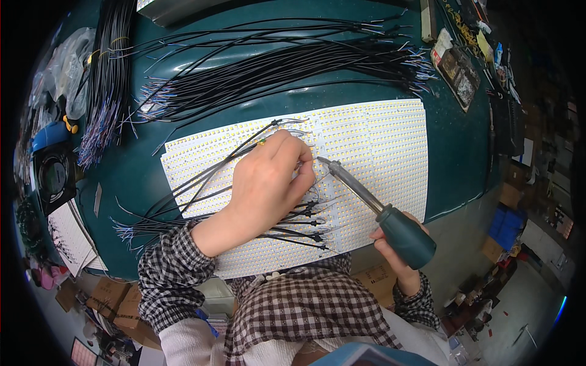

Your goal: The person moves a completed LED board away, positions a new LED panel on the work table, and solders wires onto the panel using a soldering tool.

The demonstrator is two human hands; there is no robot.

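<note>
My right hand (395,259) grips the dark green handle of a soldering iron (360,189). Its grey tip points left, close to the fingertips of my left hand (264,177). Those fingers are pinched over the middle of a white LED board (381,165), on a thin wire end that they mostly hide. Several black cables (287,233) lie across the board's left half, their stripped ends along its middle. The board is covered in rows of small yellow LEDs, and more boards show beneath its left edge.
A large bundle of black cables (274,70) lies beyond the boards, and another bundle (113,67) at the far left. A stained box (456,70) sits at the right back. A black fan (55,177) and papers (70,238) rest at the table's left edge.
</note>
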